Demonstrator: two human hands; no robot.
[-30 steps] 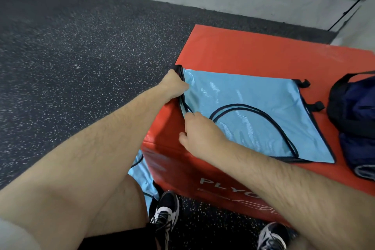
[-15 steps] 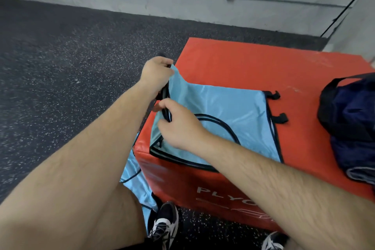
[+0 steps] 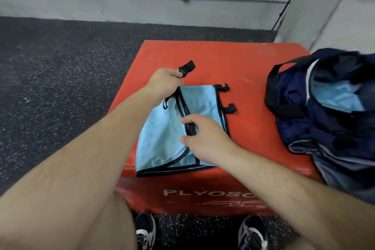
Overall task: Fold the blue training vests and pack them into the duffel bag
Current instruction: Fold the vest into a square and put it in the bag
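The blue vest [image 3: 162, 142] now lies folded over on the red box [image 3: 223, 61] under my fingers, no longer spread wide as a second ago. My right hand [image 3: 205, 140], nearer, pinches the black edging [image 3: 190, 128]; beyond it my left hand [image 3: 164, 85] grips the far corner. Right of both hands, well apart, the duffel bag [image 3: 328, 128] stands open, so I think packing is close.

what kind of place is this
Most likely a gym or training room: speckled black rubber floor, a red padded box lettered PLYOSO on its front, and a blue training vest beside a navy duffel bag.
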